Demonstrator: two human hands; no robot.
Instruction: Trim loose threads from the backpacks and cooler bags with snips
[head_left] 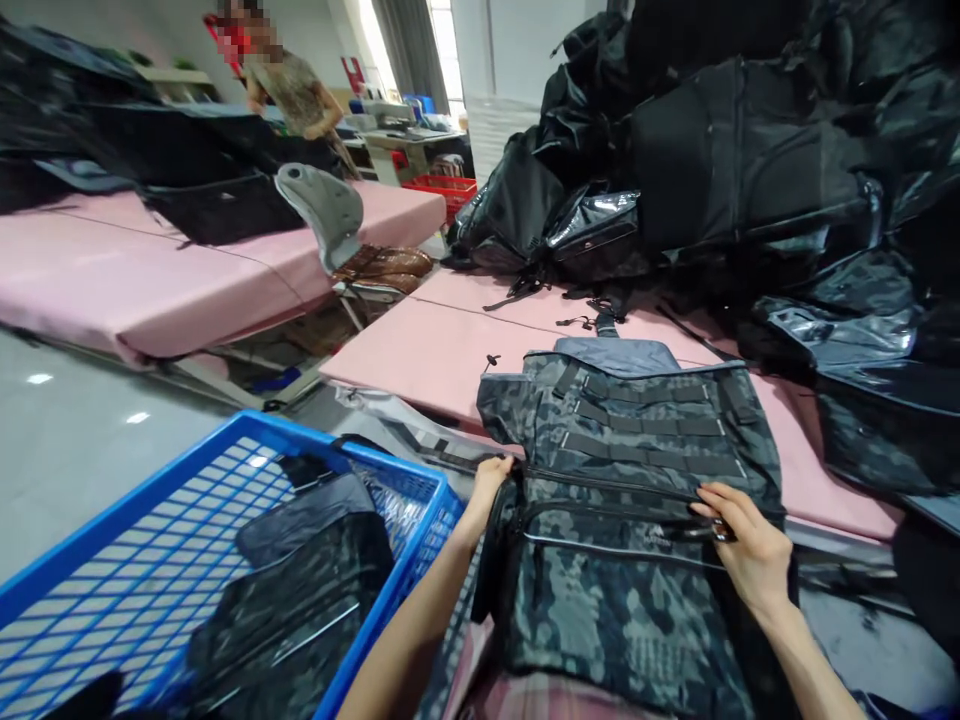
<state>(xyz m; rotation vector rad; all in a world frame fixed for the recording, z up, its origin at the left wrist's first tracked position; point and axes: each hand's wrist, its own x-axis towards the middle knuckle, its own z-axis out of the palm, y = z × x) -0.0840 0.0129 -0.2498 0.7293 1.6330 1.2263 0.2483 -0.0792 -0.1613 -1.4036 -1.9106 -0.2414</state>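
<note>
A dark camouflage backpack (637,430) hangs over the near edge of the pink table, its upper part flat on the top and its lower part towards my lap. Rows of black webbing cross its upper panel, and zippers run across the middle. My left hand (490,484) is closed on the bag's left edge, at the end of the zipper line. On the other side, my right hand (746,540) pinches the fabric by the zipper. A small dark, shiny item shows under its fingers; I cannot make out what it is.
At my left stands a blue plastic crate (247,425) with camouflage bags (300,590) inside. Black bags (690,160) are heaped on the pink table (420,345) at the back right. Beyond are a grey chair (322,215), another pink table (225,280) and a standing person (296,95).
</note>
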